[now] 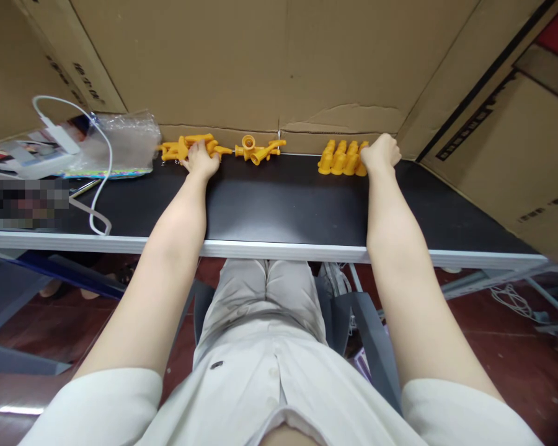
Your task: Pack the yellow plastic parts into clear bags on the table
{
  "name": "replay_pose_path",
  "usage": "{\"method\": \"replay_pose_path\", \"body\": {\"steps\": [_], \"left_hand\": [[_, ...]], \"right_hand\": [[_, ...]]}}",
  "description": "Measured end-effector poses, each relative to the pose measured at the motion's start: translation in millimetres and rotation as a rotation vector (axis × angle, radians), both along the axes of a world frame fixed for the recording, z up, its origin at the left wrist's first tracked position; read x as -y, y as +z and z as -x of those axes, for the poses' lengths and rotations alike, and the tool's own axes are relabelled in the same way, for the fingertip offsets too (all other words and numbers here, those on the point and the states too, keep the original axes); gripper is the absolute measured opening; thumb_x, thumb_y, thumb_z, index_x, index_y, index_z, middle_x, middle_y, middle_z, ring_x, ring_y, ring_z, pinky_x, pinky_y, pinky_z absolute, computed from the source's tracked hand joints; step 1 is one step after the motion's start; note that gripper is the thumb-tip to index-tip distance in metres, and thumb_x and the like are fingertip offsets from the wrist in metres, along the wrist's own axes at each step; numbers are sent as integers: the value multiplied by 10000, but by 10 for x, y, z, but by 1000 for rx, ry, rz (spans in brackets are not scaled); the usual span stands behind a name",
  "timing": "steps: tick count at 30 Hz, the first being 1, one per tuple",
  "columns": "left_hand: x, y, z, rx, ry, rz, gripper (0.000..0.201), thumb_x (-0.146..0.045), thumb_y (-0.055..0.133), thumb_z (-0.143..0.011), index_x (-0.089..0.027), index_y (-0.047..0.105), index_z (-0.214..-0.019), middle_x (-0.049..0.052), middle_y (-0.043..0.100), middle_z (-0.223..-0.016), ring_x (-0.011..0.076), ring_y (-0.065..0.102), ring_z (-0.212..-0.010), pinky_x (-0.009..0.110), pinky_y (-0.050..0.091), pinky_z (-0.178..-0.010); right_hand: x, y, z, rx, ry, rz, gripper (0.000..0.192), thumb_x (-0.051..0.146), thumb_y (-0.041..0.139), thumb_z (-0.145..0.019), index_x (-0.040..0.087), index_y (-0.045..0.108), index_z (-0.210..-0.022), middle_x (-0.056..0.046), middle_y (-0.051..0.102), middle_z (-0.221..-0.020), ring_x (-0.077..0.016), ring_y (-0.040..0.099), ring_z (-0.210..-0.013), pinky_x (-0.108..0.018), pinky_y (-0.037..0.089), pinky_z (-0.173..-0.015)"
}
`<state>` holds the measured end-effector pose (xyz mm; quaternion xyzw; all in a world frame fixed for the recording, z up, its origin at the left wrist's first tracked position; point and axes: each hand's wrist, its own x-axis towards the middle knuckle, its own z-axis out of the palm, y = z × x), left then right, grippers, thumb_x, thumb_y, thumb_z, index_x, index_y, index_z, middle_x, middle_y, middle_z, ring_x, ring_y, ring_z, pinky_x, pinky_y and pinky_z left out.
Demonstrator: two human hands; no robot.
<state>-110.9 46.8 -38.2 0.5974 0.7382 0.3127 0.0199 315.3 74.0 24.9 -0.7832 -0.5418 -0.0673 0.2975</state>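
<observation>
My left hand [201, 161] rests on a pile of orange plastic parts [179, 148] near the back of the black table, its thumb and fingers apart. Just right of that pile lie a few more orange parts, among them a hollow cone-shaped piece [259, 155] on its side. Farther right, several orange bell-shaped pieces [338, 162] stand upright in close rows. At the right end of these rows my right hand [382, 153] is closed, touching or almost touching the nearest piece. Whatever its fingers hold is hidden behind the back of the hand.
A tall cardboard wall [279, 68] stands behind the table [283, 204], with more cardboard at both sides. At left lie a clear plastic bag [121, 139], a white power strip [41, 162] and a looping white cable [109, 148]. The table's front edge is a metal rail [283, 250].
</observation>
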Motion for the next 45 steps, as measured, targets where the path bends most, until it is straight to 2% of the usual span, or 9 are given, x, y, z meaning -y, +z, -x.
{"method": "replay_pose_path", "body": {"steps": [4,10,18,22,26,31,38,42,45], "left_hand": [[-5,60,-71,-46,76,71,788,-434,486,-1028,-287,389,-1797,205,437,-1783,471,316,-1696,799,327,-1283],[-81,25,-27,42,56,-11,732,-461,523,-1018,-283,521,-1728,219,509,-1705,474,441,-1615,730,323,-1319],[-31,81,-82,-118,73,118,837,-471,495,-1035,-211,348,-1817,223,348,-1830,440,272,-1719,701,275,-1370],[-67,120,-166,-175,-51,-16,851,-557,604,-997,-295,400,-1780,185,413,-1803,481,235,-1716,771,216,-1360],[-121,126,-366,-223,-253,-111,742,-465,616,-1009,-272,498,-1716,163,448,-1787,432,312,-1694,642,243,-1395],[-163,33,-631,-232,-458,-77,588,-228,562,-996,-175,622,-1579,160,465,-1785,363,359,-1682,578,239,-1401],[-179,14,-735,-375,-492,-17,409,-85,503,-970,-189,823,-1203,138,593,-1655,366,470,-1615,560,324,-1368],[-128,16,-798,-392,-509,-8,511,-104,548,-925,-224,821,-1339,158,600,-1636,414,537,-1558,583,422,-1310],[-94,19,-824,-383,-497,-25,570,-150,556,-939,-270,778,-1449,154,629,-1584,441,565,-1522,653,406,-1303]], "right_hand": [[145,98,147,-29,-33,37,372,127,620,-1093,41,690,-1448,-311,668,-1529,-378,682,-1459,-553,529,-1234],[125,81,154,-36,22,11,355,114,534,-1075,114,706,-1385,-263,703,-1477,-377,689,-1421,-592,494,-1204],[182,124,231,11,55,-21,375,128,464,-1080,152,718,-1356,-247,714,-1464,-379,694,-1387,-565,466,-1199],[243,175,342,34,92,-25,413,103,436,-1110,89,699,-1428,-289,692,-1494,-390,669,-1437,-560,434,-1235],[232,166,467,88,148,-24,425,95,428,-1128,15,692,-1451,-275,689,-1513,-381,649,-1445,-501,395,-1246],[137,45,584,149,348,-46,397,297,341,-1208,133,700,-1244,-250,707,-1425,-354,587,-1357,-565,333,-1227],[62,-169,823,337,548,-54,374,222,392,-1099,114,713,-1256,-253,734,-1344,-411,674,-1278,-634,419,-1169],[104,-249,979,429,697,-30,377,258,426,-1084,123,740,-1244,-243,754,-1277,-420,686,-1239,-659,452,-1146],[164,-267,1075,488,758,5,388,250,428,-1072,140,759,-1241,-231,767,-1262,-412,690,-1228,-648,462,-1137]]}}
